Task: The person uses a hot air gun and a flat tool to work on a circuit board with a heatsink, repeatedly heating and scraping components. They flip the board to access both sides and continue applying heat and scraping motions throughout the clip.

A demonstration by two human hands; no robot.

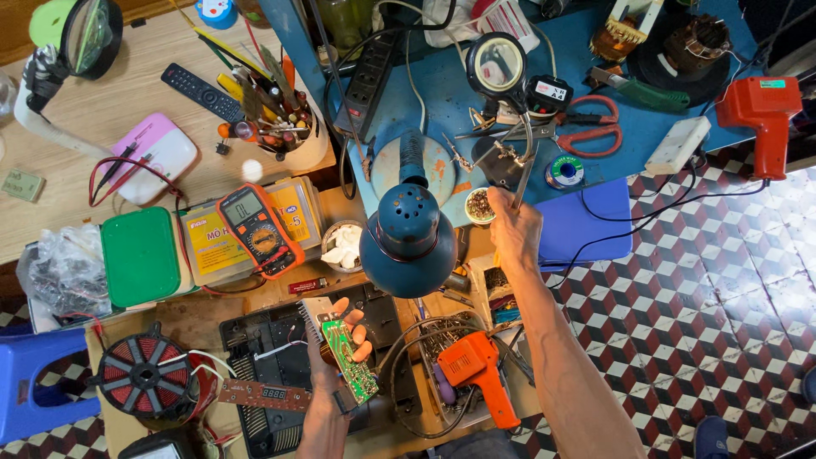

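— Green fibreglass first: what do we see from the head camera?

— We see our left hand (333, 374) clasping a green circuit board (350, 359) by its edges, fingers curled round the far side, thumb underneath. An aluminium heat sink (314, 312) sits at the board's upper end. Board and hand lie below and slightly left of the blue desk lamp (408, 231), our landmark throughout.

— And the right hand?

— Our right hand (512, 228) is just right of the lamp, closed around a thin metal tool (524, 174) that angles up toward the helping-hands stand with its magnifier (497, 66). We cannot tell what kind of tool it is; its tip is lost among the stand's clips. A small round tin of brass wool (479, 205) sits between the lamp and that hand, touching neither as far as we can tell.

— What surrounds them?

— Left of the lamp lies an orange multimeter (257, 228) on a yellow-labelled box, with a green lid (139, 256) further left. Below the lamp and right of the board rests an orange soldering gun (478, 370); a second, red one (765, 115) lies far to the lamp's upper right. Red-handled scissors (592, 127) and a solder spool (564, 171) lie on the blue mat (442, 93) above and right of the lamp. A red-wound induction coil (147, 373) sits at lower left, well apart from the lamp.
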